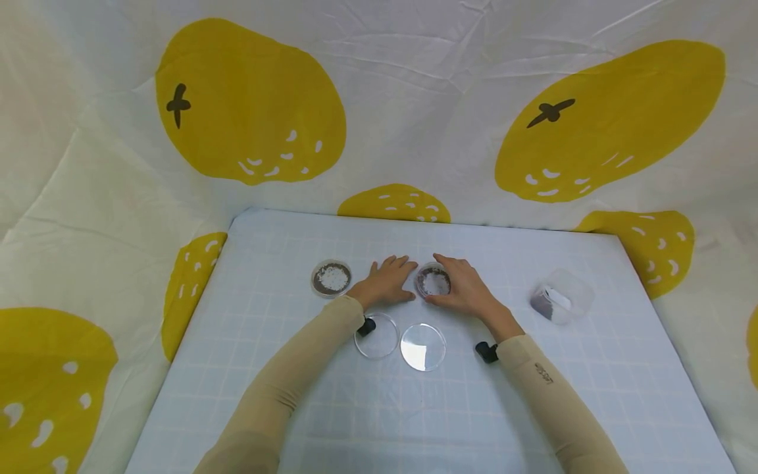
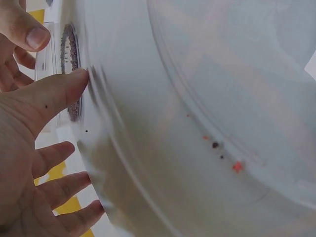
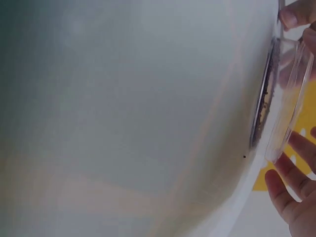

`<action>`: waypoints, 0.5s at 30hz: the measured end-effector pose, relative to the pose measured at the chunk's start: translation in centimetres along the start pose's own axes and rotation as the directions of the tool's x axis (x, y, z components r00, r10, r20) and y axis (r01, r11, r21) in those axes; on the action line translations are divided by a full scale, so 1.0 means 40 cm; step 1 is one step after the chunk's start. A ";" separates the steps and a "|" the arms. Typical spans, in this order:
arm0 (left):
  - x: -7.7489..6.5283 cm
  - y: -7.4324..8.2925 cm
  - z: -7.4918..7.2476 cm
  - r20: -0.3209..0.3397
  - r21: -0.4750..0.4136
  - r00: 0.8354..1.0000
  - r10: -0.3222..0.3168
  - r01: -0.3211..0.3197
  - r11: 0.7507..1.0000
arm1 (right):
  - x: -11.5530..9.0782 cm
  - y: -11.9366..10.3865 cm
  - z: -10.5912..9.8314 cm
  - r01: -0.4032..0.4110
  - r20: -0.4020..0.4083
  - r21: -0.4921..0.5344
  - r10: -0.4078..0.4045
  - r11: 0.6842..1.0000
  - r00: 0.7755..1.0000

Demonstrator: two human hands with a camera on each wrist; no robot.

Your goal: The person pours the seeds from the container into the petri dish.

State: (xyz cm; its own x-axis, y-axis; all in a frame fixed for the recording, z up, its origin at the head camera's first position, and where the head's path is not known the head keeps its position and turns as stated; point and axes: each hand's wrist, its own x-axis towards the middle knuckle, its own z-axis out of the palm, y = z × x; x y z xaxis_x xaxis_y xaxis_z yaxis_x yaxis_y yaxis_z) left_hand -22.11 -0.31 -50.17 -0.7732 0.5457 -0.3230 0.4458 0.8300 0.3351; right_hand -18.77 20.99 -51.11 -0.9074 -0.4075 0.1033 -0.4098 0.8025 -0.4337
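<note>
My right hand (image 1: 464,286) curls its thumb and fingers round a clear petri dish lid (image 3: 292,103), slightly tilted over a petri dish (image 1: 433,282). That dish holds a dark ring of grains around a white middle. On its left, my left hand (image 1: 386,283) lies with fingers spread; in the left wrist view its thumb (image 2: 66,89) reaches the dish's side. A second filled dish (image 1: 331,278), also dark-ringed with white in its centre, sits left of the left hand. How the right fingertips meet the lid is partly hidden.
Two clear round dish parts (image 1: 376,336) (image 1: 423,347) lie nearer to me, the first partly beneath my left wrist. A clear tub (image 1: 562,297) with dark grains and a white piece stands at the right. Small red bits (image 2: 237,167) and black specks show near one clear part.
</note>
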 end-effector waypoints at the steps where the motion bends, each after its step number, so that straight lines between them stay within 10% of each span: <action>1: -0.001 0.000 0.000 0.000 -0.001 1.000 0.001 -0.001 1.000 | 0.001 0.001 0.001 0.001 -0.002 0.001 -0.001 1.000 1.000; 15: 0.001 -0.004 0.005 -0.009 -0.008 1.000 0.005 -0.005 1.000 | 0.005 0.000 0.006 -0.028 0.028 -0.014 0.029 1.000 0.999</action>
State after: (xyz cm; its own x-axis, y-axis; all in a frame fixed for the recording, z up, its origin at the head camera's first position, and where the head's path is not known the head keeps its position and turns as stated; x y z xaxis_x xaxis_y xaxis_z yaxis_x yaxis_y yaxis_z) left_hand -22.13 -0.40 -50.40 -0.7750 0.5488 -0.3134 0.4462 0.8264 0.3436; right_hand -18.94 20.79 -51.31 -0.9158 -0.3962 0.0660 -0.3852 0.8197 -0.4238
